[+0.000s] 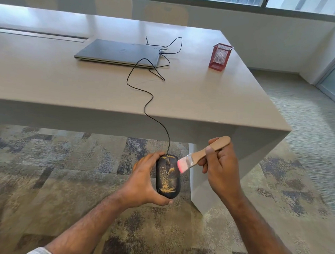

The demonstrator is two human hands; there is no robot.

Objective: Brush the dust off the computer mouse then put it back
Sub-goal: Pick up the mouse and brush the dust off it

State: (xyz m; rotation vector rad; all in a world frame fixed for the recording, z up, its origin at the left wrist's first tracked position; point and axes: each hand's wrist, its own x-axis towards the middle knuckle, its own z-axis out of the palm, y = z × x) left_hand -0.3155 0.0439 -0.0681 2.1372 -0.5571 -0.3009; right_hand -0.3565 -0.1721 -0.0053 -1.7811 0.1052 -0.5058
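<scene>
While we stand off the counter (202, 101): both hands work in the air over the carpet.
Left hand (143, 181): our grip clamped on the dusty black wired mouse (168, 176).
Right hand (218, 165): closed on the wooden paintbrush (200, 155), pink bristles at the mouse's right edge.
Cable (145, 99): runs up to the closed laptop (118, 51).

A pale, wood-grained table (202, 93) carries a closed grey laptop (118, 52), a red mesh pen holder (220, 56) near its right edge — and a looping black cable (145, 91).
</scene>
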